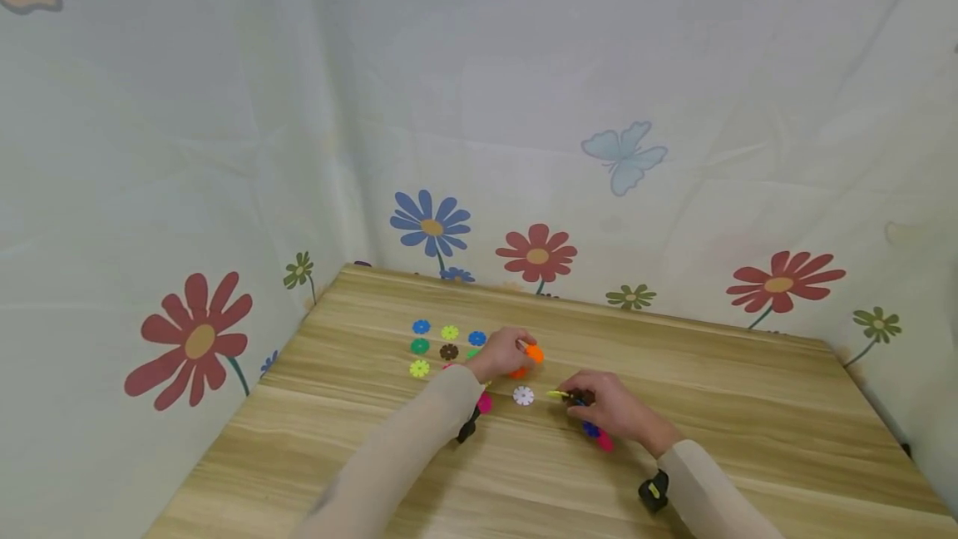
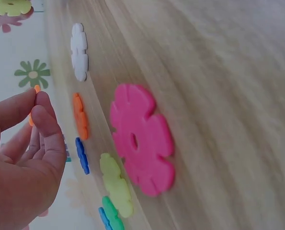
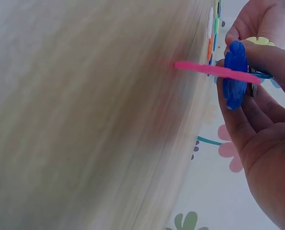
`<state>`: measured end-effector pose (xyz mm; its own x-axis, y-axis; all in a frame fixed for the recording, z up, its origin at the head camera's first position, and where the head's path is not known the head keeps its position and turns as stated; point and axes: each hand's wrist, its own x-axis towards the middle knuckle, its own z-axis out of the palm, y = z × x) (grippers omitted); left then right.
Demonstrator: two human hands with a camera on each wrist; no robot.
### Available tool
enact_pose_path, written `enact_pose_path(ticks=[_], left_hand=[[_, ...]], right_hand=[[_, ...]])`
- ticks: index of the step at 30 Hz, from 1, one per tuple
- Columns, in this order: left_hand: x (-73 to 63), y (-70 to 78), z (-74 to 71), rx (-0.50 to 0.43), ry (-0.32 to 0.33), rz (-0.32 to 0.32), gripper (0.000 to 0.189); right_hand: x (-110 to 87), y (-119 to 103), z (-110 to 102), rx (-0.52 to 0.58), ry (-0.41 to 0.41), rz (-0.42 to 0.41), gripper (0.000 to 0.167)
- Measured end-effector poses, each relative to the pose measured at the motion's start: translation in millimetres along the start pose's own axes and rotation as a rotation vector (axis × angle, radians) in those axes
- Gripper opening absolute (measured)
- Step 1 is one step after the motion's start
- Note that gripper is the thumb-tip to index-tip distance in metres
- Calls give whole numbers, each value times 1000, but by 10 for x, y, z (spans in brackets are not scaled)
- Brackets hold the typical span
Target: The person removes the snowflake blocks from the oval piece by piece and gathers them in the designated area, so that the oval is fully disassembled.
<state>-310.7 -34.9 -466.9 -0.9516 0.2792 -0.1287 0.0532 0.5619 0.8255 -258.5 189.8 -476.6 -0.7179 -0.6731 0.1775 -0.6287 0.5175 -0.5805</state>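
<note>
My left hand point(image 1: 500, 354) pinches an orange flower-shaped disc point(image 1: 535, 353) between thumb and fingertips, raised over the table. To its right, my right hand point(image 1: 615, 407) holds a cluster of slotted-together flower discs. A blue disc point(image 3: 235, 86) in that cluster is crossed by a pink disc point(image 3: 199, 68), and a yellow disc point(image 1: 556, 394) sticks out toward the left hand. Darker pieces between them are partly hidden by the fingers. A white flower disc point(image 1: 523, 395) lies flat between the hands. Below the left wrist lies a pink disc point(image 2: 142, 143), with another orange disc point(image 2: 80, 116) farther off.
Rows of loose flower discs lie on the wooden table point(image 1: 359, 439) at the left, among them a blue one point(image 1: 422, 327), a brown one point(image 1: 449, 352) and a yellow one point(image 1: 419, 368). The left forearm covers part of these rows. A flower-print cloth point(image 1: 479, 106) hangs behind the table.
</note>
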Motion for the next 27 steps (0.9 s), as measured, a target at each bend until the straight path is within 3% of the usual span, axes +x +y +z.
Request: enact_pose_path(ticks=[10, 21, 27], left_hand=[[103, 34, 104, 64, 11, 2, 32], [158, 74, 223, 242, 30, 29, 33], [187, 78, 247, 269, 35, 24, 33]], right_hand=[[-26, 1, -27, 14, -4, 6, 25], [-38, 6, -37, 8, -1, 17, 26], [-44, 24, -36, 10, 12, 13, 26]])
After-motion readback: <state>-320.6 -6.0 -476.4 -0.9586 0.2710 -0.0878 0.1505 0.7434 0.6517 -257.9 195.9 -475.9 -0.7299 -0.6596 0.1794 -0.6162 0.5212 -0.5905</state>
